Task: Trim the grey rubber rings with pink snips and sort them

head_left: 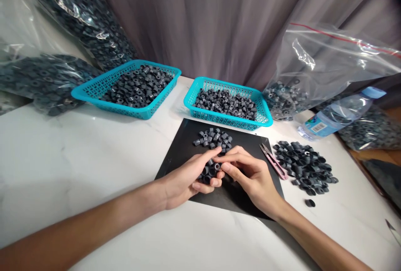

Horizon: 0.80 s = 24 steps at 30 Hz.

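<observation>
My left hand (pixel 188 178) is curled round a handful of small dark grey plastic rings (pixel 206 173) above the black mat (pixel 175 147). The thumb and fingertips of my right hand (pixel 250 175) close on one short ring-shaped piece (pixel 217 166) at the edge of that handful. Just beyond the hands, a small pile of similar grey pieces (pixel 214 138) lies on the mat. Pink-handled thread snips (pixel 274 162) rest at the mat's right edge. A larger heap of dark, wider hollow caps or rings (pixel 305 166) lies right of the mat.
Two turquoise baskets, a left one (pixel 147 113) and a middle one (pixel 225 122), hold many grey pieces. Filled clear bags (pixel 56 78) stand at the left. At the right are a zip bag (pixel 291 95) and a tilted water bottle (pixel 341 114). A grey curtain (pixel 219 24) hangs behind.
</observation>
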### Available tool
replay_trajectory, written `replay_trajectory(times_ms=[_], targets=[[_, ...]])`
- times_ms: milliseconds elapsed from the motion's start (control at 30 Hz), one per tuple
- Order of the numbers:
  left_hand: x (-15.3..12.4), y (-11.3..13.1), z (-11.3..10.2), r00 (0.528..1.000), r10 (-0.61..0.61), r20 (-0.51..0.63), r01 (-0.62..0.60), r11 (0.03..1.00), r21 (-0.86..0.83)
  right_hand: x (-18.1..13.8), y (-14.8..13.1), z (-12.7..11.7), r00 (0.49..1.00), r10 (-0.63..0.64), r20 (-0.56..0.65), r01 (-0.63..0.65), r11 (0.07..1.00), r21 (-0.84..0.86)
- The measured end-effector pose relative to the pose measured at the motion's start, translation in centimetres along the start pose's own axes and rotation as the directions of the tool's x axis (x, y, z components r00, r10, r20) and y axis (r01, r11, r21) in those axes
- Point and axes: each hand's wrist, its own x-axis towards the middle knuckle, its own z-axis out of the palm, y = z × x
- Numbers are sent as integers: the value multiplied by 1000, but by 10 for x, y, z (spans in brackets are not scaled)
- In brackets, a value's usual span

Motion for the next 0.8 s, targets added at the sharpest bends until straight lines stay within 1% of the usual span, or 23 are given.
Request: replay_trajectory(times_ms=[167,433,633,800], targets=[[0,-1,-1,1000,-1,-8,1,1000,10,0,-1,-1,1000,-16,20,17,999,-40],[0,-2,-3,999,40,-8,-40,999,19,0,-2,0,999,-22,24,23,999,-25],[1,-4,-1,993,117,-13,-115,986,119,-1,2,1,1000,13,-18,-12,998,62],[1,-6,1,988,155,-1,-152,974,165,0,1,5,997,12,-74,-2,991,135]])
